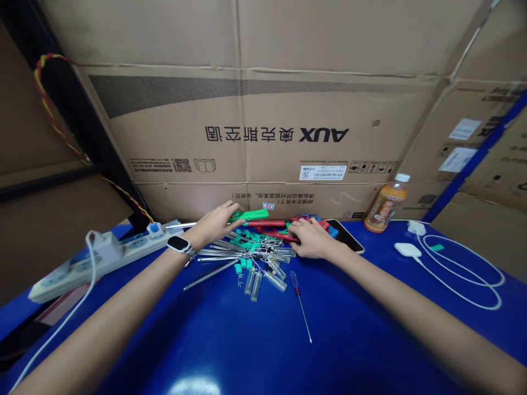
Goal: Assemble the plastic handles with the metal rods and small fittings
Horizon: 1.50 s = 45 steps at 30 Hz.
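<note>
My left hand [218, 220], with a watch on its wrist, is closed around a green plastic handle [258, 214] at the back of the table. Just below it lies a red plastic handle [269, 223]. My right hand [310, 237] has its fingers curled on a second red plastic handle [282, 236] at the pile's right side. Between and in front of my hands lie thin metal tubes [218, 253], small green plastic parts [242, 263], thin wires and several clear plastic cases [276, 281]. Red and blue plastic pieces [329, 227] are partly hidden behind my right hand.
A screwdriver [300, 299] lies in front of the pile on the blue table [247, 351]. To the right are a phone [349, 237], an orange drink bottle [387, 203] and a white charger [407, 250] with cable. A power strip [135, 247] sits left; cardboard [263, 109] stands behind.
</note>
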Available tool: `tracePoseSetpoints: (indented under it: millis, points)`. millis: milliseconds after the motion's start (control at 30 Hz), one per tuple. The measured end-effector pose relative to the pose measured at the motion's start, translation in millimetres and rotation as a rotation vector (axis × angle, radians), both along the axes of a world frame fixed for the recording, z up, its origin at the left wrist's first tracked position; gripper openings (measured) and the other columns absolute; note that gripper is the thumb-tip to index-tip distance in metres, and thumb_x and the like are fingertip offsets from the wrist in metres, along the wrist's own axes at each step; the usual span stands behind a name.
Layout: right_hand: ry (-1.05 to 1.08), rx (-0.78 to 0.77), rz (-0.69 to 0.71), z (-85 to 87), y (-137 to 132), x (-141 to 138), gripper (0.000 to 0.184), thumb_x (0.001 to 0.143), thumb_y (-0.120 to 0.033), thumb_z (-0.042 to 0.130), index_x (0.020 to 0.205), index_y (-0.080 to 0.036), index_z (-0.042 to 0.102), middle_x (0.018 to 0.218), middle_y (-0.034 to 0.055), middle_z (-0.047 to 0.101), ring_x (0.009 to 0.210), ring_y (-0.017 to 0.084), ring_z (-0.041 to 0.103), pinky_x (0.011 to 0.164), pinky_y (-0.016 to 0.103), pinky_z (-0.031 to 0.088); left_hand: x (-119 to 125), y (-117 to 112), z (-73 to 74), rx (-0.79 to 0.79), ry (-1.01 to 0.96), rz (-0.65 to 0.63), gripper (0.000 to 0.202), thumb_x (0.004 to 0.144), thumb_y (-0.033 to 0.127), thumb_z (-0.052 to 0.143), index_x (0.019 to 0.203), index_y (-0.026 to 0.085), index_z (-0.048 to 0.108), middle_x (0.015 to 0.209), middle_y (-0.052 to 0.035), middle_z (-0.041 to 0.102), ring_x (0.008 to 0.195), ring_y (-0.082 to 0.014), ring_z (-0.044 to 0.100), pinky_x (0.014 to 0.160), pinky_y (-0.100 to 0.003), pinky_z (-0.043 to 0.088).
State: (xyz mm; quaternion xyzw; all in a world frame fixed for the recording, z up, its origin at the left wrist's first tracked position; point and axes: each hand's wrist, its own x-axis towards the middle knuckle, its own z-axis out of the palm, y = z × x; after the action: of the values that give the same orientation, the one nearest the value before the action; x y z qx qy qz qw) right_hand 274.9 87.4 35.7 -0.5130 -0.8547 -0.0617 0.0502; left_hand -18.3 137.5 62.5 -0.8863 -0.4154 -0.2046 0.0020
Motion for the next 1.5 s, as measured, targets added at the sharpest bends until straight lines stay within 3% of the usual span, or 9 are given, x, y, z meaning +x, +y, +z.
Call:
tracePoseSetpoints:
  millis: [100, 200, 367, 633, 967, 1100, 1300, 1500]
  points:
    - [0.060, -0.026, -0.027, 4.7, 12.1, -8.4, 0.027, 0.091, -0.040, 0.052, 0.099, -0.019, 0.068, 0.104, 0.0102, 0.068, 0.103, 0.028, 0.058, 0.088, 0.040, 0.036, 10.2, 17.2, -2.8, -0.016, 0.009, 0.036, 0.029, 0.095, 0.045, 0.048, 0.110, 0.020, 0.055, 0.109, -0.0087, 0.059, 0.093, -0.0247, 0.062, 0.080, -0.035, 0.048]
    - [0.038, -0.081, -0.038, 6.9, 31.9, -24.2, 0.041, 0.099, -0.041, 0.036, 0.106, -0.020, 0.071, 0.108, 0.0135, 0.067, 0.105, 0.028, 0.058, 0.087, 0.039, 0.036, 17.6, 25.7, -8.6, -0.026, 0.044, 0.030, 0.028, 0.095, 0.043, 0.049, 0.111, 0.021, 0.054, 0.110, -0.0087, 0.059, 0.096, -0.0254, 0.062, 0.082, -0.036, 0.048]
    - [-0.025, -0.188, 0.002, -0.7, 52.7, -41.1, 0.044, 0.099, -0.039, 0.033, 0.109, -0.022, 0.074, 0.110, 0.0153, 0.067, 0.107, 0.030, 0.058, 0.089, 0.041, 0.035, 24.5, 35.6, -18.2, -0.042, 0.071, 0.031, 0.028, 0.095, 0.041, 0.050, 0.112, 0.020, 0.055, 0.110, -0.0097, 0.058, 0.098, -0.0271, 0.063, 0.083, -0.038, 0.049]
    - [-0.043, -0.217, -0.024, -1.9, 39.2, -17.0, 0.042, 0.096, -0.038, 0.038, 0.120, -0.023, 0.070, 0.113, 0.0180, 0.063, 0.110, 0.033, 0.056, 0.093, 0.045, 0.034, 44.6, 54.1, -37.7, -0.047, 0.051, -0.046, 0.026, 0.094, 0.036, 0.054, 0.114, 0.018, 0.057, 0.110, -0.0097, 0.061, 0.100, -0.0265, 0.063, 0.087, -0.037, 0.049]
    - [0.008, -0.181, -0.010, -8.6, 36.5, -15.1, 0.037, 0.092, -0.040, 0.047, 0.109, -0.021, 0.073, 0.107, 0.0150, 0.064, 0.104, 0.031, 0.056, 0.092, 0.044, 0.033, 67.6, 65.6, -68.0, 0.060, 0.047, -0.101, 0.025, 0.091, 0.035, 0.062, 0.108, 0.018, 0.068, 0.104, -0.0108, 0.059, 0.101, -0.0276, 0.056, 0.089, -0.039, 0.048]
    - [0.035, -0.166, 0.006, -11.7, 39.6, -16.8, 0.035, 0.091, -0.039, 0.048, 0.105, -0.020, 0.073, 0.104, 0.0143, 0.066, 0.102, 0.030, 0.057, 0.092, 0.042, 0.032, 66.2, 65.2, -66.8, 0.094, 0.035, -0.111, 0.026, 0.091, 0.033, 0.063, 0.111, 0.019, 0.068, 0.105, -0.0102, 0.056, 0.099, -0.0265, 0.054, 0.088, -0.039, 0.048]
    - [0.119, -0.182, -0.025, -15.5, 46.0, -19.5, 0.027, 0.087, -0.032, 0.053, 0.099, -0.019, 0.073, 0.108, 0.0131, 0.069, 0.104, 0.030, 0.059, 0.093, 0.041, 0.032, 56.4, 50.5, -52.9, 0.114, -0.018, -0.109, 0.023, 0.097, 0.028, 0.050, 0.113, 0.020, 0.064, 0.109, -0.0092, 0.057, 0.101, -0.0248, 0.055, 0.090, -0.039, 0.047]
    - [0.236, -0.241, -0.093, -5.2, 46.5, -25.3, 0.017, 0.085, -0.022, 0.055, 0.077, -0.018, 0.070, 0.082, 0.0059, 0.073, 0.082, 0.022, 0.063, 0.085, 0.036, 0.036, 51.4, 25.5, -42.7, 0.069, -0.037, -0.142, 0.016, 0.094, 0.022, 0.053, 0.105, 0.020, 0.064, 0.107, -0.0074, 0.061, 0.100, -0.0245, 0.056, 0.088, -0.039, 0.048]
